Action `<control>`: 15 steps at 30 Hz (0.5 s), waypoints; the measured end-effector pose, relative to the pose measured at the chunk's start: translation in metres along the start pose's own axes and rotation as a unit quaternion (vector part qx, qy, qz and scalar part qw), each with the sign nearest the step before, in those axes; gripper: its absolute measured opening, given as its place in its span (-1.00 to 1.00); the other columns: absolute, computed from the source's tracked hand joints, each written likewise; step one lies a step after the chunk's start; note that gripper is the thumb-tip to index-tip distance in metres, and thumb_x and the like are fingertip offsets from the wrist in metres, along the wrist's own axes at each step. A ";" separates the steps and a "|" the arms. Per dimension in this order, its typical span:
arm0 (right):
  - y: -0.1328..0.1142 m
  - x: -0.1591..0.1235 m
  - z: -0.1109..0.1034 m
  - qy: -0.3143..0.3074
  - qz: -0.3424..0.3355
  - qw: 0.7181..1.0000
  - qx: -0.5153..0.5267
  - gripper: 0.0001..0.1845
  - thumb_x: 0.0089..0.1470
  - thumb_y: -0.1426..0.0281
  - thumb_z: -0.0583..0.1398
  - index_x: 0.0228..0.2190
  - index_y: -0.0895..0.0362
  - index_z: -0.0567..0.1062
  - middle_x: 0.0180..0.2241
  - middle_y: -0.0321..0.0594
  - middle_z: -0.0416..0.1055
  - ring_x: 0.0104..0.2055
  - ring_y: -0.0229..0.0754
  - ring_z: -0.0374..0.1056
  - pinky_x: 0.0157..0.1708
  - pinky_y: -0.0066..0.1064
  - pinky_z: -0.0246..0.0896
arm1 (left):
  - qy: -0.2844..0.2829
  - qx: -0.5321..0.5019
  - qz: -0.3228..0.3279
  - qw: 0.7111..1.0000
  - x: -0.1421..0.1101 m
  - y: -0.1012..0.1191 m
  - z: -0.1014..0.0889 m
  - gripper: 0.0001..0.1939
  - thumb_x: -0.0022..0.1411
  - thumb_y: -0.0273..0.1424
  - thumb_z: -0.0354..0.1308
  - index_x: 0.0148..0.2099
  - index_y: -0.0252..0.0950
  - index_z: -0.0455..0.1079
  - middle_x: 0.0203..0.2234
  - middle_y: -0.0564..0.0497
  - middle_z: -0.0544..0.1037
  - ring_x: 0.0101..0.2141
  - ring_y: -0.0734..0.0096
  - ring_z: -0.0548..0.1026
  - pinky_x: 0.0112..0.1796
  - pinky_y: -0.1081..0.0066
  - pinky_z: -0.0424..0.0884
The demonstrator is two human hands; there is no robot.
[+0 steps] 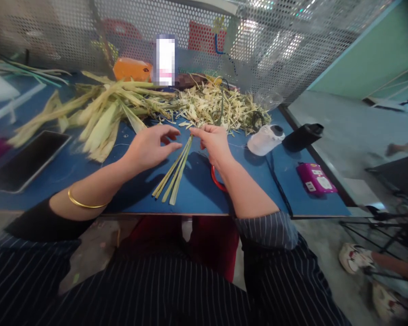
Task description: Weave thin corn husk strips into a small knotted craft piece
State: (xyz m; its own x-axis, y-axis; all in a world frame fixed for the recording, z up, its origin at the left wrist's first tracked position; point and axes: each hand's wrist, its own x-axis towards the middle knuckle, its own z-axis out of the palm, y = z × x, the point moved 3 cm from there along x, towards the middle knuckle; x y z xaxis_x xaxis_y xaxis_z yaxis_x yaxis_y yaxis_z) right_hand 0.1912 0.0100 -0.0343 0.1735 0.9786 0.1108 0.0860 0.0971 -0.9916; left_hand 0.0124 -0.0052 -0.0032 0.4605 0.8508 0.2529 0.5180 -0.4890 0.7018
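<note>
Pinched at its top by my right hand (212, 140) is a small bundle of pale green husk strips (177, 174), whose lower ends fan out toward me above the blue table. My left hand (154, 147) is just left of the bundle, apart from it, with thumb and fingers spread and nothing visible between them. Under my right wrist shows part of a red ring-shaped handle (218, 179); the rest is hidden. Beyond my left hand lies a heap of long dried corn husks (104, 117). Past my right hand is a pile of shredded husk scraps (217, 104).
Right of my hands are a white thread spool (263, 141), a black spool (301, 137), a black cord (278, 181) and a purple power socket (316, 179). A dark tablet-like slab (27, 158) lies left. A perforated metal panel (258, 54) borders the blue table (136, 199) behind.
</note>
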 end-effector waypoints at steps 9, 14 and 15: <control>0.018 -0.002 0.015 -0.053 0.019 0.997 -0.055 -0.55 -0.19 0.11 0.32 -0.73 0.11 0.27 -0.77 -0.50 0.01 -0.68 -0.42 -0.10 -0.63 -0.45 -0.19 | -0.116 0.230 0.237 0.937 -0.005 0.001 0.011 -0.76 0.23 -0.24 0.14 -0.14 -0.18 0.55 -0.25 -0.06 0.51 -0.20 0.25 0.43 -0.21 0.35 0.25; 0.024 -0.003 0.022 -0.080 -0.004 0.987 -0.137 -0.54 -0.15 0.11 0.29 -0.73 0.11 0.24 -0.74 -0.47 0.02 -0.61 -0.40 -0.10 -0.57 -0.44 -0.20 | -0.180 0.311 0.238 0.902 -0.006 -0.006 0.022 -0.83 0.22 -0.27 0.14 -0.28 -0.16 0.55 -0.38 -0.01 0.48 -0.27 0.28 0.41 -0.28 0.37 0.21; 0.025 -0.003 0.023 -0.087 -0.009 0.985 -0.149 -0.54 -0.15 0.11 0.28 -0.73 0.11 0.24 -0.73 -0.46 0.03 -0.60 -0.39 -0.10 -0.57 -0.44 -0.19 | -0.191 0.312 0.238 0.900 -0.006 -0.007 0.024 -0.85 0.21 -0.29 0.15 -0.32 -0.16 0.54 -0.41 0.00 0.47 -0.28 0.29 0.41 -0.29 0.37 0.21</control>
State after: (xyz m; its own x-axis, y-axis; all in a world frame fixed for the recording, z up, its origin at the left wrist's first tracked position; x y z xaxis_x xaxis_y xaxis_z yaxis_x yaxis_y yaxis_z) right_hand 0.1698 0.0135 -0.0612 0.0014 0.9960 0.0891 0.3762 0.0820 -0.9229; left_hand 0.0231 -0.0110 -0.0253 0.8898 0.4464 0.0943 0.4453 -0.8947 0.0338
